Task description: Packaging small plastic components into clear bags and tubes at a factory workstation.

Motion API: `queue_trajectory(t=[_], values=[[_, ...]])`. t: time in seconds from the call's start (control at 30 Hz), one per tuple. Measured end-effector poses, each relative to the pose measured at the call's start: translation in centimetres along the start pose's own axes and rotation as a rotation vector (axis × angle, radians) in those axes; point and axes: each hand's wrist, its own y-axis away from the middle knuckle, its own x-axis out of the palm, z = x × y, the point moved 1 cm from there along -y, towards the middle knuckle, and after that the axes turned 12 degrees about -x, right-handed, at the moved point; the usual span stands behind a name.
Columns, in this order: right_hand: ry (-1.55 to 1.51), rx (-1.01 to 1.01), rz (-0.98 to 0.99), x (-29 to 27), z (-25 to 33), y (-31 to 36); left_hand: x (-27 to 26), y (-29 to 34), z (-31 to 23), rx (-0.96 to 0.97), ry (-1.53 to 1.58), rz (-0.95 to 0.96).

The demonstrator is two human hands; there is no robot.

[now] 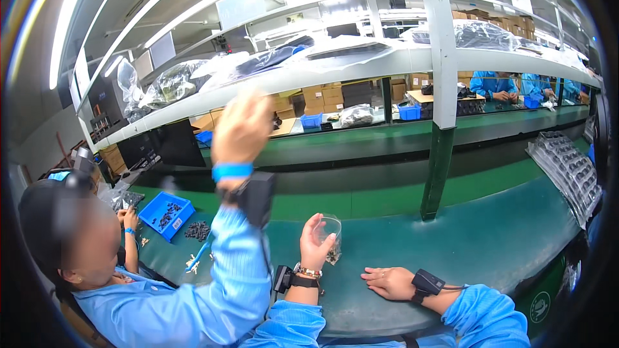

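Observation:
My left hand (312,249) is wrapped round a clear plastic cup (331,227), held upright over the green table (477,232). Small brownish pieces sit at the cup's bottom; their kind is too small to make out. Flat on the tabletop, to the right of the cup, rests my right hand (391,282) with its fingers stretched out and nothing in it. Both my wrists carry black strapped devices, and a cable runs from the right one.
A co-worker at my left raises a blurred hand (244,125) in front of the shelf (387,61). Beyond are a blue bin (166,214) of dark parts and a pile of black pieces (197,230). A post (438,174) stands ahead; clear trays (567,171) lie far right.

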Motion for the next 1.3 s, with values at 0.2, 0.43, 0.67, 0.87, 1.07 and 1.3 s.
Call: queue_trajectory(t=[0.2,0.43,0.67,0.87,1.07,1.3], values=[[-0.014,-0.06,-0.046,-2.7,0.1,1.2,0.5,-0.2,-0.5,0.02,-0.01,0.024],[0.078,-0.014,0.107,-3.1,-0.6,0.2,0.8,-1.0,-0.9,0.014,-0.079,0.03],[0.031,0.122,-0.039,-3.3,0.3,1.0,1.1,-0.7,0.0,0.169,-0.251,0.108],[-0.648,0.585,-0.607,-2.8,-0.5,3.1,1.3,0.1,-0.8,0.186,-0.323,0.214],[-0.905,0.66,-0.556,-2.4,-0.3,2.4,4.0,5.2,-6.0,0.384,-0.547,0.115],[-0.987,0.449,-0.254,-1.6,1.1,0.6,6.3,24.5,-3.7,-1.146,0.305,1.06]])
